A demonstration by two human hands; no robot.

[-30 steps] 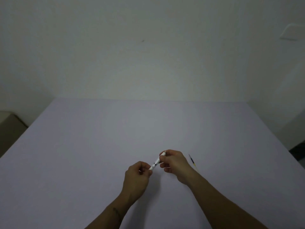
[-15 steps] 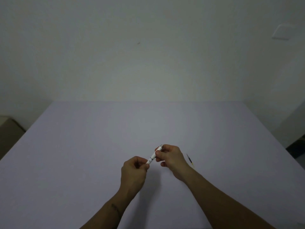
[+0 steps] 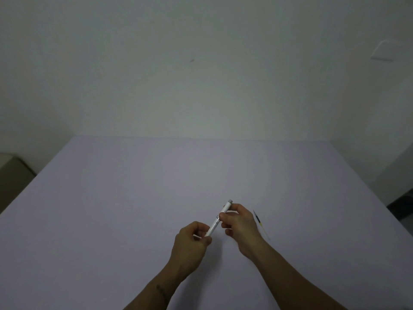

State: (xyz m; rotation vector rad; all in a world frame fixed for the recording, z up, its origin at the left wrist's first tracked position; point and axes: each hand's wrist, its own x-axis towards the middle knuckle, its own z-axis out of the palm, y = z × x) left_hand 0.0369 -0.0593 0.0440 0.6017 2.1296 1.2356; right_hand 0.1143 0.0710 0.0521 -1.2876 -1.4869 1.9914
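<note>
A white pen (image 3: 214, 227) with a grey end cap slants above the table, its capped end pointing up and away. My left hand (image 3: 190, 245) pinches its lower end with curled fingers. My right hand (image 3: 240, 227) grips the barrel near its upper half between thumb and fingers. A thin pen refill (image 3: 260, 222), dark at the far end and yellowish nearer me, lies flat on the table just right of my right hand.
A wide pale lilac table (image 3: 134, 209) fills the lower view and meets a plain white wall at the back. A brown box (image 3: 11, 173) stands off the left edge. A dark gap (image 3: 402, 209) shows past the right edge.
The pen shows longer between my hands than before, with more barrel and the grey cap visible. Both hands stay together at the same spot.
</note>
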